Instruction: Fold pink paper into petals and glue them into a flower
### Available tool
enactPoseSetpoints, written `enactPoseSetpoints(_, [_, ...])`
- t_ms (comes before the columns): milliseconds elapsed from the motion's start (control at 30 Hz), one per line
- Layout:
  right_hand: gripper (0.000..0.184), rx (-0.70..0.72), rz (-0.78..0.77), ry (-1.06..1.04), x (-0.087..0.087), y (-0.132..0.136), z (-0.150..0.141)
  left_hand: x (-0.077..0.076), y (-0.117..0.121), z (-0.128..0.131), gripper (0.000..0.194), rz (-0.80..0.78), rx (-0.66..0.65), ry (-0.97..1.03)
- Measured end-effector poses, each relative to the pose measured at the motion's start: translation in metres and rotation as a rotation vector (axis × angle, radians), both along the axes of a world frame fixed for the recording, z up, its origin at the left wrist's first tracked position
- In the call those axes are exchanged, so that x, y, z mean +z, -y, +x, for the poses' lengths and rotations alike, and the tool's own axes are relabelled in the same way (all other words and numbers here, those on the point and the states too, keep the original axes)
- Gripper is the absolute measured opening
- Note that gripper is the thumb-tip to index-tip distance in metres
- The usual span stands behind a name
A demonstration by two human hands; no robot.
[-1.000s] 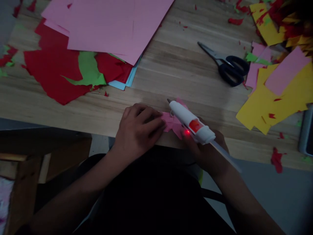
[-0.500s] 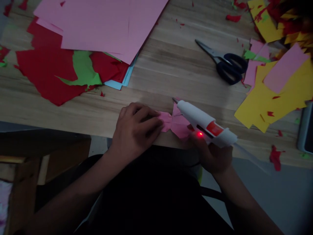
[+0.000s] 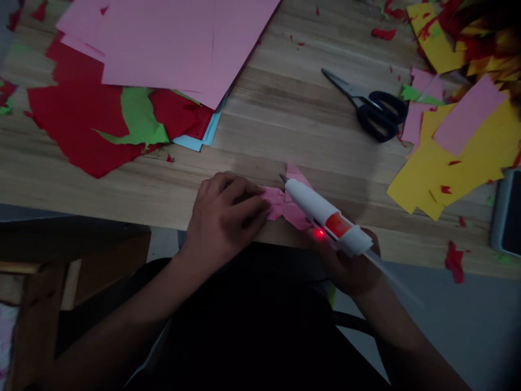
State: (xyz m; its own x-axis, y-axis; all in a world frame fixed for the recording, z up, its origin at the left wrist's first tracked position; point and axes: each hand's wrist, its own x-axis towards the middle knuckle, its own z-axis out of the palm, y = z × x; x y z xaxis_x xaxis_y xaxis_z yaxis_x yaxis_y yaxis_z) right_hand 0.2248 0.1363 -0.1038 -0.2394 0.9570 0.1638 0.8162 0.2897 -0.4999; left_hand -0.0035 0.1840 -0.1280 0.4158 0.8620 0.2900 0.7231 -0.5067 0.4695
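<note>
The folded pink paper lies near the close edge of the wooden table, and everything else can be placed from it. At its left end, the left hand has its fingers bunched over the paper and holds it there, presumably so it doesn't slide about (how tightly they pinch is hidden). To its right, the right hand grips a white glue gun from below, a red light glowing beside the fingers. The gun slants so that its nozzle comes close over the paper's upper part, likely to keep the hot tip clear of both hands; whether it touches, I cannot tell. Beyond the paper to the right, the scissors lie unheld, apparently set aside within reach, while pink sheets overlap red paper beyond it to the left.
</note>
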Motion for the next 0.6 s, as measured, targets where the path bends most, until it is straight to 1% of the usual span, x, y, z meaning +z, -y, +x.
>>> enactPoseSetpoints(167, [0.008, -0.018, 0.013, -0.046, -0.0025, 0.0038, 0.0035, -0.0012, -0.0001, -0.0001, 0.007, 0.047, -0.002, 0.001])
enactPoseSetpoints(267, [0.009, -0.024, 0.008, -0.099, -0.0037, 0.0048, 0.0043, -0.0014, 0.0001, 0.0, 0.007, 0.041, 0.0, 0.007])
enactPoseSetpoints(400, [0.012, 0.02, -0.01, -0.028, -0.0006, 0.0034, 0.0036, -0.0008, 0.0, 0.0004, 0.006, 0.03, 0.006, 0.019])
enactPoseSetpoints(500, [0.012, 0.014, -0.057, -0.013, 0.0038, 0.0029, 0.0043, 0.0002, -0.0003, 0.0009, 0.006, 0.034, 0.01, 0.022])
enactPoseSetpoints(600, [0.017, 0.003, -0.086, -0.008, 0.0045, 0.0037, 0.0058, 0.0011, -0.0001, 0.0014, 0.008, 0.015, 0.009, 0.011])
